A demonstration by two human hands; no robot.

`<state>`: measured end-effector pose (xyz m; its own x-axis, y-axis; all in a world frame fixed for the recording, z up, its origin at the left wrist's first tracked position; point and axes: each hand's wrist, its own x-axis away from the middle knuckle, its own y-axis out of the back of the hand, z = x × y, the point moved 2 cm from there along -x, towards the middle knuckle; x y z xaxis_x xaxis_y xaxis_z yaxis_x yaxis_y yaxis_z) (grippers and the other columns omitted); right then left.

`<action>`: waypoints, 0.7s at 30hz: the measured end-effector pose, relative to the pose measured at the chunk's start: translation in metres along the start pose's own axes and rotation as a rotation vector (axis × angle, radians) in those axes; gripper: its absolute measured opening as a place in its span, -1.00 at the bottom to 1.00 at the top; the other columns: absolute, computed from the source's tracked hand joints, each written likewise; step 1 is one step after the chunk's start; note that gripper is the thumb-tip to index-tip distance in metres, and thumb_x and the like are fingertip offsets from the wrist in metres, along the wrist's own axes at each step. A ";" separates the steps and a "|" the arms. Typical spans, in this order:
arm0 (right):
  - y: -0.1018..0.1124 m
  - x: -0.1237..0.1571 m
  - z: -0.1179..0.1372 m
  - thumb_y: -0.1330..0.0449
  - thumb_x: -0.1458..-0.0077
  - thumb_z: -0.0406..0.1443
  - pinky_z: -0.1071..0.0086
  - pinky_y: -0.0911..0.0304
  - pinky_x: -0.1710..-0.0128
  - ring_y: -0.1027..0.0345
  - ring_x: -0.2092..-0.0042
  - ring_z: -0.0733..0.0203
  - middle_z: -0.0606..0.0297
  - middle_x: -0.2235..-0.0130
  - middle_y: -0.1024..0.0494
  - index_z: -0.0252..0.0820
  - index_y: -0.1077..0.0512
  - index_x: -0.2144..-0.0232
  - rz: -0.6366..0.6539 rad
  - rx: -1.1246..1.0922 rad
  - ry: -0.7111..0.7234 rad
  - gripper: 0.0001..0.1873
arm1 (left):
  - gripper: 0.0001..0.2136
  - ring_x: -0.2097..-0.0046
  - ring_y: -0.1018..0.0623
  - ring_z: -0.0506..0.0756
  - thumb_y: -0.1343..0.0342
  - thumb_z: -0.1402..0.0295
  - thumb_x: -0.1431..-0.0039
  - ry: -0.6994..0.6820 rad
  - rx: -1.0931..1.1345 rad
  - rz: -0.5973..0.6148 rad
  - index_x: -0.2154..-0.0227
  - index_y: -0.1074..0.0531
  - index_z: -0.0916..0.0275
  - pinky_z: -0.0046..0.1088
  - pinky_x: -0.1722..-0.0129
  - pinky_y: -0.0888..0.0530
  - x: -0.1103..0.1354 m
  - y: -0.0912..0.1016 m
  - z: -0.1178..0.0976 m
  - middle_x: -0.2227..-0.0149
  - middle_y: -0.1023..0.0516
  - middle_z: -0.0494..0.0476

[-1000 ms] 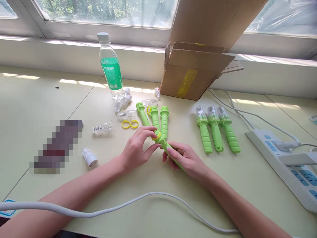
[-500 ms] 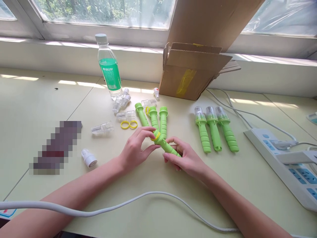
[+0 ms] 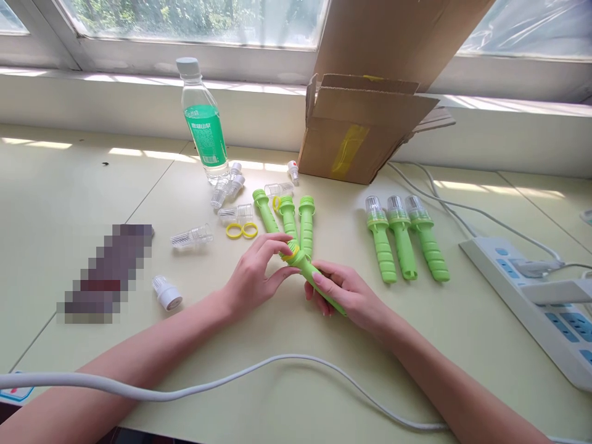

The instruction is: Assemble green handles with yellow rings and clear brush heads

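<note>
My right hand is closed around the shaft of a green flashlight handle, thumb on top, its lower end pointing toward me. At the handle's threaded end, a yellow ring sits around the neck. My left hand pinches that ring between thumb and fingers, which partly hide it. Just beyond my hands lie more green handles without heads. Left of these are two loose yellow rings and clear plastic lens covers. Another yellow ring leans between two handles.
Three green flashlights with clear heads lie at right, beside a power strip. A water bottle and cardboard box stand at the back. A white lamp piece lies left; a white cable crosses in front.
The handle's lower end has swung down toward me and shows more length. My right hand has shifted its grip, its thumb now higher along the shaft. My left hand stays at the ring.
</note>
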<state>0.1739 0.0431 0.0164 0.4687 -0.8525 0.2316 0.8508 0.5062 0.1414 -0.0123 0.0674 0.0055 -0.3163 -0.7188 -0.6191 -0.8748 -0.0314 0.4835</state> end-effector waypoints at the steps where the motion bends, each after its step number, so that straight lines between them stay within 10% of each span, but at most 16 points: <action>1: 0.000 0.000 -0.001 -0.01 -0.23 -0.03 0.46 -0.14 0.57 -0.22 0.55 0.37 0.32 0.44 -0.40 -0.19 -0.34 0.41 -0.012 -0.001 0.000 -0.63 | -0.80 0.02 -0.51 0.15 -0.19 0.40 -0.11 0.005 -0.001 0.002 0.24 -0.29 0.21 -0.23 0.09 -0.49 0.000 0.000 0.000 0.08 -0.48 0.26; 21: 0.002 -0.001 -0.007 -0.18 -0.13 -0.15 0.46 -0.18 0.63 -0.25 0.59 0.38 0.34 0.40 -0.46 -0.15 -0.32 0.18 -0.097 -0.060 -0.008 -0.74 | -0.84 0.04 -0.52 0.12 -0.19 0.43 -0.11 -0.026 -0.018 -0.034 0.30 -0.30 0.22 -0.26 0.10 -0.50 0.000 -0.001 0.000 0.09 -0.49 0.23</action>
<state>0.1770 0.0437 0.0096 0.3815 -0.8959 0.2278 0.9050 0.4122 0.1056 -0.0119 0.0673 0.0050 -0.2962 -0.6992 -0.6507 -0.8783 -0.0683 0.4731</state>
